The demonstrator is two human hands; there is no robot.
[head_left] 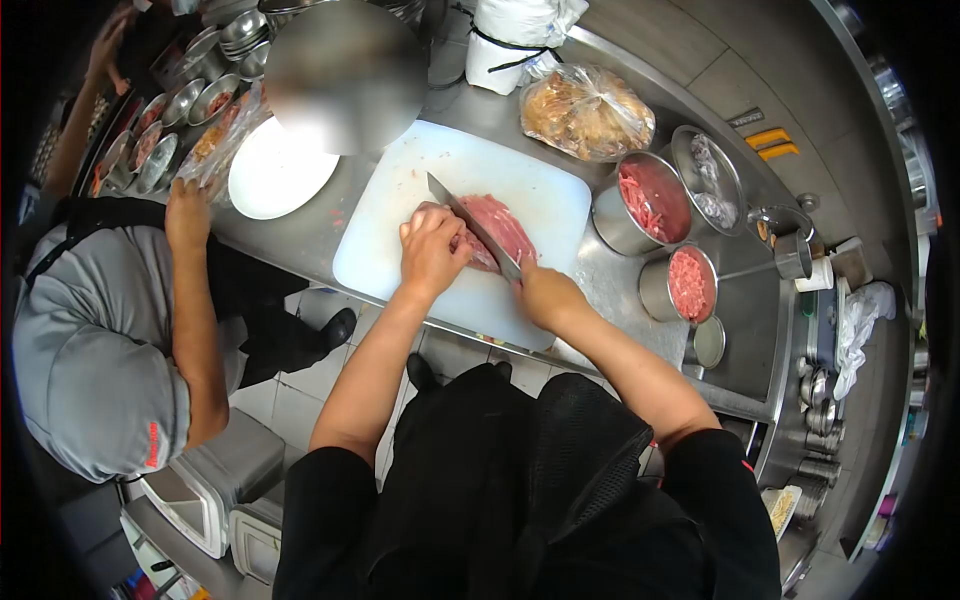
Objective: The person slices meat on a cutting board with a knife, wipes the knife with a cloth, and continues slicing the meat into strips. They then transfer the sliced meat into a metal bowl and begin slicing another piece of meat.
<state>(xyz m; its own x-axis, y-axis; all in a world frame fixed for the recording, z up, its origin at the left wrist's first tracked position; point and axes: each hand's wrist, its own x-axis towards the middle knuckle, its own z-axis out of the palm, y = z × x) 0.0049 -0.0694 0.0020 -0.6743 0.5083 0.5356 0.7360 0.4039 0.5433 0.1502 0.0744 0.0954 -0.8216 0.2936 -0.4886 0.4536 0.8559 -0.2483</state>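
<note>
On a white cutting board [400, 240] lies a piece of raw meat [500, 228], pink and partly sliced. My right hand [550, 297] is closed round the handle of a kitchen knife [478, 228], whose blade slants up and left across the meat. Just left of the blade, my left hand [432, 250] presses down on the meat with its fingers curled. The handle is mostly hidden inside my right hand, and part of the meat is covered by my left.
Right of the board stand metal pots of strip-cut meat [640, 205] and minced meat [690, 285]. A filled plastic bag [587, 112] lies behind. At left are a white plate [283, 168], several metal bowls [183, 102] and a co-worker in a grey shirt [100, 340].
</note>
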